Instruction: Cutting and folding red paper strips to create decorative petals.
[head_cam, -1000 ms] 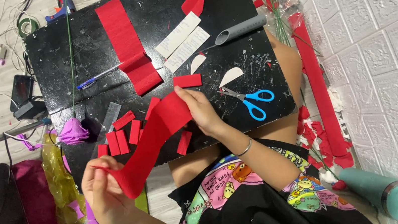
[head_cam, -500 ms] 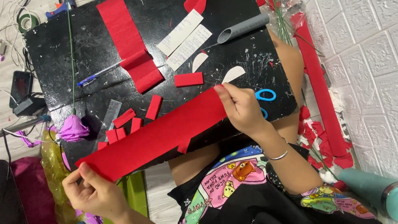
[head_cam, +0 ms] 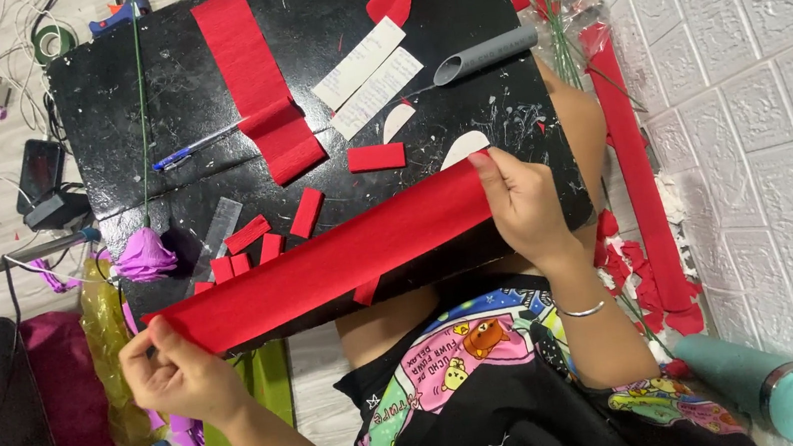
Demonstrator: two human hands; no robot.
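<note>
Crepe-paper strip (head_cam: pixel 331 261) is pinched taut between left hand (head_cam: pixel 178 371) and right hand (head_cam: pixel 525 202).

1. The crepe strip (head_cam: pixel 330 256) stretched between both hands is plain bright red.
2. The surface (head_cam: pixel 319 81) is black, flecked with white spots and scratches.
3. The long strip (head_cam: pixel 252 74) lying on it is the same red, as are the small cut pieces (head_cam: pixel 263 244).
4. Two paper slips (head_cam: pixel 368 75) are white with fine dark print.
5. The tube (head_cam: pixel 482 54) is grey.
6. The paper flower (head_cam: pixel 144 256) is purple on a green stem.
7. The pen (head_cam: pixel 191 147) is blue.
8. The bottle (head_cam: pixel 769 384) is teal.
9. The wall (head_cam: pixel 765 107) is white with a brick pattern.
10. The shirt (head_cam: pixel 497 382) is black with a multicoloured cartoon print.
</note>
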